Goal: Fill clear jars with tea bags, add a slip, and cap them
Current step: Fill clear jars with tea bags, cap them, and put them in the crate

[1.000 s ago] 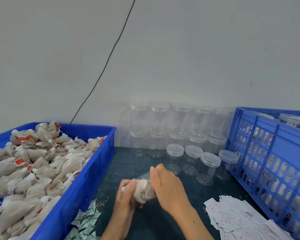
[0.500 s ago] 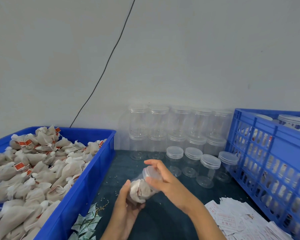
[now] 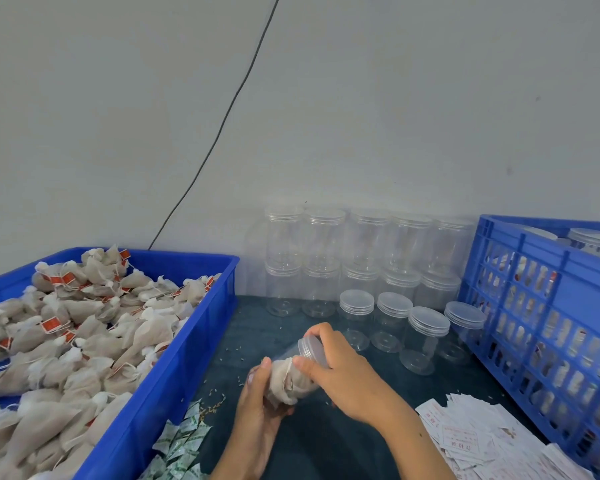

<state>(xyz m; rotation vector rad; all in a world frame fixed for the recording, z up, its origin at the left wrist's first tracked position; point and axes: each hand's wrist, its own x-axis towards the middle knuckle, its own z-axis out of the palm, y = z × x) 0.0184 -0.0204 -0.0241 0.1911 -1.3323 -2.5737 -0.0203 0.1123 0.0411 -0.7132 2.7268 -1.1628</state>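
A clear jar point(image 3: 289, 377) packed with tea bags lies tilted in both my hands above the dark table. My left hand point(image 3: 257, 400) grips its base from below. My right hand point(image 3: 340, 368) curls round the clear lid point(image 3: 309, 346) at the jar's mouth. Loose tea bags point(image 3: 77, 337) with red tags fill the blue bin point(image 3: 184, 362) on the left. White printed slips point(image 3: 471, 441) lie heaped at the lower right.
Empty capped jars point(image 3: 357, 271) stand stacked along the wall, with a few single ones in front. A blue slotted crate point(image 3: 565, 282) holding filled jars stands at the right. Small green-white sachets point(image 3: 181, 441) lie beside the bin. A black cable runs down the wall.
The jar has tipped from under my right palm to a slanted hold, lid end up and right. My right hand moved from covering the jar to gripping the lid.
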